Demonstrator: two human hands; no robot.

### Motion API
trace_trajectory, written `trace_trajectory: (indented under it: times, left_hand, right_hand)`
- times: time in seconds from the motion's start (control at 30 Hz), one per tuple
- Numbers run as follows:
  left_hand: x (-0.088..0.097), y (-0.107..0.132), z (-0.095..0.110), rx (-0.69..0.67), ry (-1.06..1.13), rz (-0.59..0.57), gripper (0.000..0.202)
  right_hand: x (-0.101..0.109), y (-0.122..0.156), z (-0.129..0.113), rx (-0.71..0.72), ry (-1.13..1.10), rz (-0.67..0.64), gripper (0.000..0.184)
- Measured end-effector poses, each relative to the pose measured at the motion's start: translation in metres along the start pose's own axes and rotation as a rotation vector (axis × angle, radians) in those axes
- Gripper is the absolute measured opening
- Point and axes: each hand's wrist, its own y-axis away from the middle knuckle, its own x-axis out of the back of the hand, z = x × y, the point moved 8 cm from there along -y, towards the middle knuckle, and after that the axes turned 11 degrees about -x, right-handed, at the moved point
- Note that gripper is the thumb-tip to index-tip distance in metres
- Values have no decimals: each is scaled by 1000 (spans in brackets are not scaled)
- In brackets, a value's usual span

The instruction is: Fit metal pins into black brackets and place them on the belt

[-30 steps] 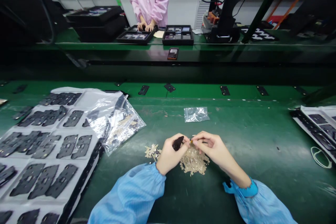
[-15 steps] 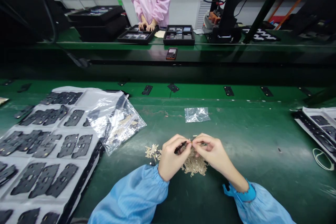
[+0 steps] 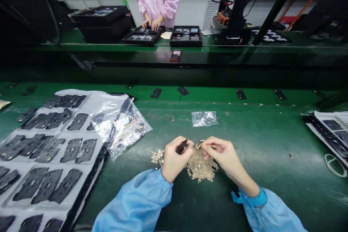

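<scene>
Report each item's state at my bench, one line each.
Left hand, pinching a black part
Black part, tilted between fingers
Right hand, pinching a tiny unclear piece
Beige pieces, loose heap on green mat
Clear plastic bag, holding beige pieces
Small clear bag, flat on mat

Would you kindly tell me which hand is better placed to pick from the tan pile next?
Probably the right hand: its fingertips reach the tan pile, while the left hand holds a small black part.

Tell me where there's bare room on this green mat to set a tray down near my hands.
Widest patch: the green mat between your right hand, the small clear bag and the right-hand tray of black parts. Narrower: beside your left sleeve, along the left tray. Crowded: the beige pieces under your hands.
</scene>
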Motion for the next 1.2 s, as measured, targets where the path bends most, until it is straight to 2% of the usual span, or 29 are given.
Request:
trace_trajectory:
  times: [0.23,0.47,0.57,0.63,0.73,0.83,0.9,1.03,1.2]
  left_hand:
    - [-7,7,11,-86,22,-48,10]
    - [-8,4,3,-25,-12,-62,12]
    - [2,-1,0,-3,-49,-13,13]
    - [5,-3,1,-34,-88,-13,13]
    - [-4,0,5,-146,-135,-133,15]
    - [-19,9,7,-253,-228,-277,19]
    - [-24,13,5,-278,-322,-314,14]
    - [-20,11,7,-270,-405,-269,16]
    - [-3,6,20,-235,-250,-69,10]
  right_hand:
    - [-6,2,-1,9,23,-9,21]
    - [-15,7,-7,88,212,-29,18]
    - [-2,5,-11,90,147,28,18]
    - [17,5,-15,103,76,156,18]
    - [41,5,-18,128,-12,314,18]
    - [42,3,-16,109,-27,291,19]
    - [37,2,-14,86,4,251,20]
    - [27,1,-13,78,80,198,24]
    - [16,1,-6,89,120,175,23]
